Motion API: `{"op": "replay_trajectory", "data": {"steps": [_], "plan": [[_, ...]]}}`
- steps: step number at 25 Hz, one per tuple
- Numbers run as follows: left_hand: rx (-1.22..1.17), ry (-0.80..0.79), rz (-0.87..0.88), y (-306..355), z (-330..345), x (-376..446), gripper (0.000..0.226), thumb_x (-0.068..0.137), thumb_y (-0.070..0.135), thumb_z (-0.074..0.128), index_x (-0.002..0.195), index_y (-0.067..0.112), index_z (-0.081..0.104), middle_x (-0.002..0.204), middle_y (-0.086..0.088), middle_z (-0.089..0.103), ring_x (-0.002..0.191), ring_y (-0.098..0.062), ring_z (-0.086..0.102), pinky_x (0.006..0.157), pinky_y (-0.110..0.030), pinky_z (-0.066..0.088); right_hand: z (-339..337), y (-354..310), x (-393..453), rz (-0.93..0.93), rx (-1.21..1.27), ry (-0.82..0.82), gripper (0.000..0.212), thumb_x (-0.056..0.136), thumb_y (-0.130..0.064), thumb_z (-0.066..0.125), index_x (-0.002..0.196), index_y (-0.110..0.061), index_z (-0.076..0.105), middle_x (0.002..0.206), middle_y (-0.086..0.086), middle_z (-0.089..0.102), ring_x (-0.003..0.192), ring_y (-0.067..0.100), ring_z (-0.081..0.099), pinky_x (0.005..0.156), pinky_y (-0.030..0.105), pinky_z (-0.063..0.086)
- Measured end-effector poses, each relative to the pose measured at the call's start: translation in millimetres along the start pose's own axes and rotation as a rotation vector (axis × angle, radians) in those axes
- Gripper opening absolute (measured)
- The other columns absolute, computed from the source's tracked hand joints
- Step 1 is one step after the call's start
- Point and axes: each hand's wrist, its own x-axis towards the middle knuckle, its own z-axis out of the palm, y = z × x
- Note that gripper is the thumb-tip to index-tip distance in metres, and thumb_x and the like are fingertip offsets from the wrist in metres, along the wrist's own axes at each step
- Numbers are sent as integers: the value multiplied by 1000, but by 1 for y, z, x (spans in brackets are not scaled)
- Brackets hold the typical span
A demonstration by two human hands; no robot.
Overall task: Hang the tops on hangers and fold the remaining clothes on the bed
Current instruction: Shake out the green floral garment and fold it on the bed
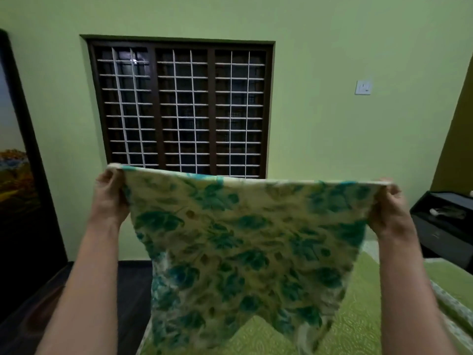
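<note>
Both arms up, 2 hands holding 1 printed cloth [238,242] stretched wide in front of the window [181,108]. Left hand [111,198] pinches the top left corner, fingers curled on the edge; right hand [391,208] grips the top right corner the same way. Cloth is cream w/ green-blue leaf print, top edge taut, bottom hanging over the bed [363,298], green cover. Dark side table [445,226] at right, wall switch [363,87] above it.

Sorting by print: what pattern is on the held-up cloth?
Cream cloth with teal-green leaf print; head view.
</note>
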Motion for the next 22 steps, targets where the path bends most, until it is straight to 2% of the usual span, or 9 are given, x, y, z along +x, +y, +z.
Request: {"op": "replay_trajectory", "data": {"steps": [2,4,5,8,13,16,18,20,22], "plan": [[25,-203,-72,6,45,3,45,53,51,87,81,21,67,77,1,65,71,-13,62,63,-27,56,45,4,8,-35,125,-138,35,63,-44,85,78,-20,65,75,1,65,68,15,62,65,29,54],[246,-334,-173,-11,112,2,52,38,55,91,74,21,74,69,6,67,62,-6,62,61,-21,54,108,25,15,1,72,-195,29,58,-42,87,75,-25,71,72,-6,66,64,8,62,63,22,53],[302,-405,-211,-24,140,-3,49,35,54,91,70,23,75,66,7,67,60,-5,62,59,-19,53,137,36,16,50,43,-218,32,54,-42,90,74,-25,72,71,-6,66,61,7,61,61,21,52],[177,-511,-275,-51,185,-18,34,45,39,90,68,20,73,67,5,68,59,-8,63,52,-22,53,176,53,20,105,21,-282,35,48,-42,92,68,-24,71,71,-4,66,59,9,61,58,21,53],[61,-485,-269,-71,181,-18,34,55,29,89,84,22,72,79,-4,62,67,-12,62,58,-22,54,171,60,21,164,-26,-377,36,51,-41,92,71,-21,69,79,2,67,66,13,63,62,25,54],[43,-504,-297,-76,182,-23,25,73,14,71,98,17,74,88,-8,67,77,-14,65,67,-23,56,164,63,23,231,-207,-357,44,60,-40,86,83,-16,56,86,4,62,69,12,61,62,23,53],[146,-413,-292,-78,180,-24,15,77,14,69,91,15,74,85,-4,70,76,-14,65,64,-23,55,157,58,22,227,-410,-294,32,73,-26,76,86,-17,48,88,2,56,71,14,54,63,25,49],[277,-268,-268,-85,170,-20,8,80,17,71,87,18,73,84,-1,69,78,-15,63,63,-26,53,150,43,16,158,-490,-252,20,84,-15,70,88,-19,51,87,-2,52,71,13,50,65,24,46],[339,-154,-230,-92,157,-12,4,85,19,69,88,18,70,85,-2,68,81,-18,61,73,-34,54,150,22,3,178,-613,-351,17,89,-32,64,88,-15,61,88,-5,56,74,6,53,71,16,43]]}}
